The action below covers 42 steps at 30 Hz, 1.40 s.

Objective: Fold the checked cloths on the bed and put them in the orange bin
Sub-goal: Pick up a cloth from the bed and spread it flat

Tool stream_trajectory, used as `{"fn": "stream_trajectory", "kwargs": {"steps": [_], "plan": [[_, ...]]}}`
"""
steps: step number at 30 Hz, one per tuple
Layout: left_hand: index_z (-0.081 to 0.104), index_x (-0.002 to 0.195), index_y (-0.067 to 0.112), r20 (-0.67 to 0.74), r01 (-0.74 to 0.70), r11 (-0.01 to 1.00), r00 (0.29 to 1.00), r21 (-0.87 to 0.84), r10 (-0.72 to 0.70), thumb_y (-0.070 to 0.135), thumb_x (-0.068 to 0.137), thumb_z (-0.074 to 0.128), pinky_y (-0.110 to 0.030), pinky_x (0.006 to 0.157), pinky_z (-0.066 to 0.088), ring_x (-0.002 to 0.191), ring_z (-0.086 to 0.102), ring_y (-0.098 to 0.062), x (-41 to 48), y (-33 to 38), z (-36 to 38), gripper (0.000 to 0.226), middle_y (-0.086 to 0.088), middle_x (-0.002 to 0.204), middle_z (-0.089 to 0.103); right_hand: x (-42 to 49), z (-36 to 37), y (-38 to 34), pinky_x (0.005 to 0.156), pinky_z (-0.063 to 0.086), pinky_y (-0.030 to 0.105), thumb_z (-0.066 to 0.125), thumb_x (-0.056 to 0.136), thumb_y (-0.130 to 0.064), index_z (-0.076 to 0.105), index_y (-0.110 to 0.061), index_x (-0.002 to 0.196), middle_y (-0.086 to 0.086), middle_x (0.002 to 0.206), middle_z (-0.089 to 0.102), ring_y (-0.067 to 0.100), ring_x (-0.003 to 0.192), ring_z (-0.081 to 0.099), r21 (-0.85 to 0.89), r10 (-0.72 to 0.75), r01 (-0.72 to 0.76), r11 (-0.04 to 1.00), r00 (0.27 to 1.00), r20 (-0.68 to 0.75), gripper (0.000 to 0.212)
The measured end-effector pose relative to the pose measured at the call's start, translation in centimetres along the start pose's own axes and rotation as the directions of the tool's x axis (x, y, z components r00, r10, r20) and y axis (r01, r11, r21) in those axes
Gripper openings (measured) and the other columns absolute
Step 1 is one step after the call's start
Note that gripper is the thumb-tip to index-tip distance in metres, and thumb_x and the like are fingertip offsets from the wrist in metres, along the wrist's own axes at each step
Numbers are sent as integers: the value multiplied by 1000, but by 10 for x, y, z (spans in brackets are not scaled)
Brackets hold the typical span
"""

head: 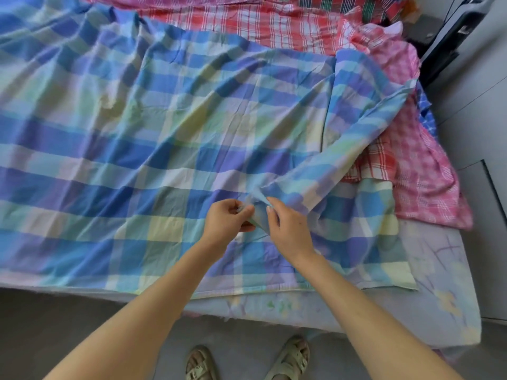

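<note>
A large blue, green and yellow checked cloth (137, 138) lies spread over most of the bed. Its right edge is pulled in toward the middle as a raised fold (343, 149). My left hand (227, 219) and my right hand (288, 229) meet near the bed's front edge, and both pinch the same corner of this cloth between fingers and thumb. A red and white checked cloth (274, 26) lies at the far side, and a pink checked cloth (428, 182) lies at the right. No orange bin is in view.
The mattress (439, 270) with a pale floral sheet shows bare at the front right corner. Grey floor runs along the bed's front, where two sandalled feet (247, 360) stand. A dark piece of equipment (452, 37) stands at the top right, off the bed.
</note>
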<state>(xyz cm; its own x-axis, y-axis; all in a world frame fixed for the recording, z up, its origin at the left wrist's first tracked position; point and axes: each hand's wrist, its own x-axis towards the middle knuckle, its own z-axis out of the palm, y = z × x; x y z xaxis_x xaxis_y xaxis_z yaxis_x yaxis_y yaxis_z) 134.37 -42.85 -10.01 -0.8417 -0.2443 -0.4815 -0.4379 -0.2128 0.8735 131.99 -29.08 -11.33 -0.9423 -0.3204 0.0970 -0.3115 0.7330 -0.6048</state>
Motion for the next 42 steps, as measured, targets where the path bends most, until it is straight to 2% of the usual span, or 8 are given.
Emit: {"fn": "stream_trajectory", "kwargs": {"steps": [9, 13, 18, 22, 25, 31, 37, 42], "plan": [[58, 70, 3, 19, 252, 941, 967, -228, -254, -1, 93, 45, -18, 48, 53, 43, 60, -10, -5, 50, -7, 27, -6, 53, 63, -4, -9, -42, 72, 46, 25, 40, 97, -34, 65, -6, 117, 8, 96, 73, 17, 84, 64, 220, -78, 89, 971, 995, -60, 43], [56, 75, 3, 87, 407, 868, 913, -284, -400, 42, 92, 53, -25, 49, 50, 54, 57, -21, -9, 66, -12, 43, -10, 60, 57, -4, -21, -42, 76, 46, 19, 44, 94, -24, 61, -10, 125, 7, 105, 72, 12, 92, 63, 236, -101, 91, 967, 994, 34, 38], [53, 72, 0, 28, 394, 919, 919, -6, -394, 1, 82, 66, -16, 35, 40, 41, 56, -19, -10, 76, -1, 17, -13, 50, 58, -9, -42, -39, 71, 49, 35, 41, 94, -28, 60, -22, 127, 5, 101, 72, 21, 88, 64, 142, -125, 98, 985, 972, 197, 39], [46, 54, 7, -76, 107, 894, 994, 436, -82, 1, 78, 64, -21, 41, 35, 46, 44, -19, -8, 80, 8, 30, -10, 54, 49, 0, -67, -46, 61, 43, 34, 46, 90, -49, 70, -30, 80, 2, 65, 60, 21, 66, 54, 84, 87, -102, 991, 983, 164, 32], [33, 51, 15, 156, -246, 569, 967, 785, 202, 11, 79, 62, -29, 49, 23, 49, 31, -17, -22, 101, 17, 41, -1, 49, 32, 37, -85, -47, 83, 45, 35, 50, 89, -55, 62, -17, 113, 5, 96, 67, 24, 97, 60, 48, 405, -408, 912, 912, 64, 46], [29, 55, 18, 560, -616, 190, 781, 765, 276, 20, 85, 56, -37, 59, 32, 60, 35, -26, -45, 147, 44, 40, -2, 49, 28, 121, -102, -3, 83, 53, 34, 57, 69, -28, 56, -5, 113, 10, 108, 65, 31, 101, 63, -195, 692, -664, 722, 695, 198, 50], [46, 64, 16, 491, -562, 281, 822, 778, 286, 22, 84, 64, -28, 54, 21, 60, 35, -16, -49, 207, 54, 28, 1, 53, 35, 163, -176, 52, 75, 53, 33, 59, 76, -20, 59, 0, 107, 11, 89, 61, 29, 86, 63, 99, 806, -816, 570, 578, 125, 37], [54, 59, 13, 331, -424, 624, 905, 656, 267, 14, 78, 72, -20, 52, 38, 45, 44, -7, -66, 245, 35, 27, 2, 51, 46, 238, -243, -32, 79, 51, 34, 53, 90, -12, 57, 4, 114, 16, 98, 65, 30, 96, 61, 436, 611, -479, 762, 755, -239, 29]]}}
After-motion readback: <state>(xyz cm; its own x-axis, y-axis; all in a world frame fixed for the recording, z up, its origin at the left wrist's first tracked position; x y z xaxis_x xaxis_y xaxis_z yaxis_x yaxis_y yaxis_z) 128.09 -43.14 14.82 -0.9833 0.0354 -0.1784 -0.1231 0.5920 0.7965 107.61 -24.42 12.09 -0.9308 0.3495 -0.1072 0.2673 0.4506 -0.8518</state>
